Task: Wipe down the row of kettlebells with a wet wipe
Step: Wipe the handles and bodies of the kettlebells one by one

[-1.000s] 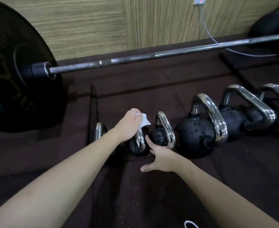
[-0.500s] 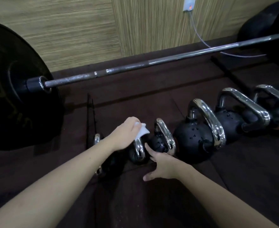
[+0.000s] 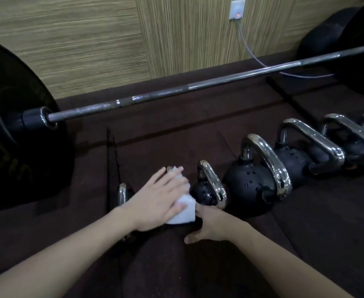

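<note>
Several black kettlebells with chrome handles stand in a row on the dark floor, growing larger to the right. My left hand lies flat over the second small kettlebell, pressing a white wet wipe onto it; that kettlebell is almost fully hidden. The smallest kettlebell shows only its handle beside my left wrist. My right hand rests on the floor at the base of the third kettlebell, fingers spread, holding nothing. A larger kettlebell stands to its right.
A loaded barbell lies across the floor behind the row, its big black plate at the left and another plate at the right. A cable runs from a wall socket to the floor.
My left hand opened from a grip on the small kettlebell's handle and now lies flat with the wipe spread lower down over it. My right hand stayed at the kettlebell's base.
</note>
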A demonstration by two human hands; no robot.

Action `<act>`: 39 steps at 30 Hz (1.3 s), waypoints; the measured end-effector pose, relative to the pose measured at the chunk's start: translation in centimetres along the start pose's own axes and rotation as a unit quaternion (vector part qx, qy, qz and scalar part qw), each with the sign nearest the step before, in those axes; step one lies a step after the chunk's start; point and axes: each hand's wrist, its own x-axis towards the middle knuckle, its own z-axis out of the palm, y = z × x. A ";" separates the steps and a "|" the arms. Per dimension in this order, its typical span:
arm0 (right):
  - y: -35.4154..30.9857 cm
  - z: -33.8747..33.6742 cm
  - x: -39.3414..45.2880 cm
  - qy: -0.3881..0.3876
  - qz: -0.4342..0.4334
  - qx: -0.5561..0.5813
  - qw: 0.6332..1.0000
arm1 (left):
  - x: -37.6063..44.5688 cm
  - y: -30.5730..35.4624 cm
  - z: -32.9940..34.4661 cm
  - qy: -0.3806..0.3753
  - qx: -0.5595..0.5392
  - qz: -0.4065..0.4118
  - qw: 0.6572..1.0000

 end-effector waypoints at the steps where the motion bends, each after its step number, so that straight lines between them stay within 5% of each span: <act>1: -0.1 -0.1 0.0 -0.001 0.004 -0.001 1.000 | 1.2 -0.7 -0.1 0.017 -0.067 -0.059 0.996; 2: -0.1 -0.1 -0.2 -0.009 0.009 0.000 1.000 | 2.3 -1.2 -0.4 0.020 -0.166 -0.134 0.977; 4: -0.3 -0.2 -0.4 -0.023 0.021 0.013 0.999 | 4.1 -1.5 -1.4 0.021 -0.398 -0.275 0.875; 6: -0.4 -0.3 -0.4 -0.025 0.024 0.015 0.999 | 4.8 -1.2 -1.5 0.023 -0.500 -0.333 0.799; 8: -0.4 -0.3 -0.3 -0.026 0.020 0.011 0.999 | 3.9 -0.2 -0.7 0.044 -0.458 -0.314 0.830; 10: -0.3 -0.2 -0.1 -0.008 0.001 0.011 1.000 | 1.6 1.3 0.8 0.059 -0.273 -0.220 0.935; 12: -0.2 -0.1 -0.3 0.013 -0.007 0.019 1.000 | -0.9 2.5 1.7 0.036 -0.054 -0.086 0.994; 14: -0.1 -0.1 -0.5 0.010 -0.003 0.022 1.000 | -2.4 3.2 1.6 0.016 0.061 0.014 0.998; 17: -0.4 -0.1 -0.6 0.018 -0.001 0.024 1.000 | -0.7 1.9 0.7 0.007 0.007 -0.024 1.000; 20: -0.3 0.1 -0.4 0.003 0.010 0.022 1.000 | 3.7 -0.8 0.3 0.049 -0.197 -0.128 0.971; 24: -0.6 0.0 -0.5 -0.011 0.022 0.045 0.999 | 6.1 -2.6 -0.1 0.031 -0.465 -0.336 0.819; 26: -0.5 0.0 -0.4 -0.008 0.024 0.036 0.999 | 5.5 -1.3 -0.2 0.048 -0.488 -0.347 0.800; 28: -0.3 0.3 -0.4 0.008 0.018 0.025 0.999 | 3.9 0.4 0.2 0.087 -0.416 -0.279 0.861; 31: -0.4 0.2 -0.6 0.036 0.008 0.018 0.999 | 0.6 2.7 1.2 0.075 -0.129 -0.121 0.981; 35: -0.7 0.0 -1.1 0.039 -0.005 0.016 0.999 | -2.2 3.7 2.1 0.019 0.061 -0.016 0.998; 39: -1.2 -0.1 -1.0 0.032 0.006 0.031 0.999 | 0.2 2.1 0.8 0.029 -0.022 -0.060 0.998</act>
